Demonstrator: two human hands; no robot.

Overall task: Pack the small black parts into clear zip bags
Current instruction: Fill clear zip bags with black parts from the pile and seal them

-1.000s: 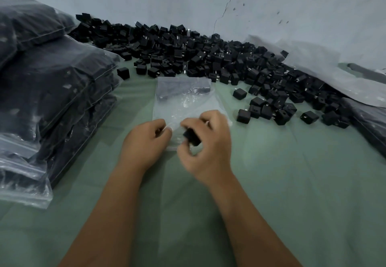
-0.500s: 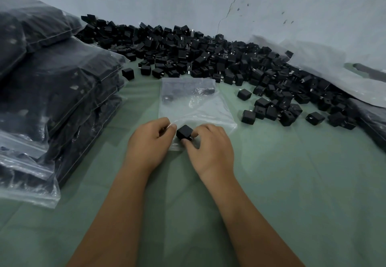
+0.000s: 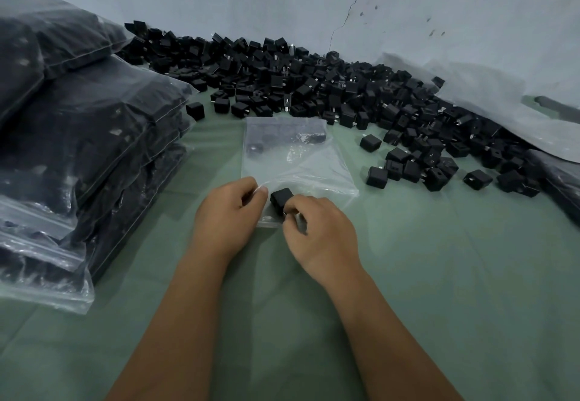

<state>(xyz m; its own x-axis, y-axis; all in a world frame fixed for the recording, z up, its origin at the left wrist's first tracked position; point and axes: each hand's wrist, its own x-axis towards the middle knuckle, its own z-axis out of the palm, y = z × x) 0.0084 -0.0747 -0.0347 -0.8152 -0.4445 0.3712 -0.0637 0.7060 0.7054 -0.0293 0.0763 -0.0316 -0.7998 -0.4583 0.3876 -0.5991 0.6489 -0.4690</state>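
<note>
The small black cube-shaped plastic part (image 3: 280,199) sits right at the mouth of the clear flat zip bag (image 3: 298,162), which lies on the green cloth-covered work surface (image 3: 423,275) with its opening toward the person. The right hand (image 3: 320,234) pinches the part between curled fingertips, while the left hand (image 3: 229,215) pinches the near-left edge of the bag's mouth. To do this step well, I judge the left hand should lift the upper lip so the opening gapes, and the right should push the cube in square, corner trailing, so it does not snag on the zip strip; once well inside, let go and slide it toward the far end. The part is matte, blocky, with softly rounded edges, and a glint near the fingers may be a metal pin, though that is too small to be sure. The bag is thin and crinkled, with dark shapes, probably parts already in, near its far end. Beyond it a large loose heap of identical black parts (image 3: 314,87) stretches along the pale cracked wall (image 3: 408,8), and at the left rises a stack of filled clear bags (image 3: 78,134).
</note>
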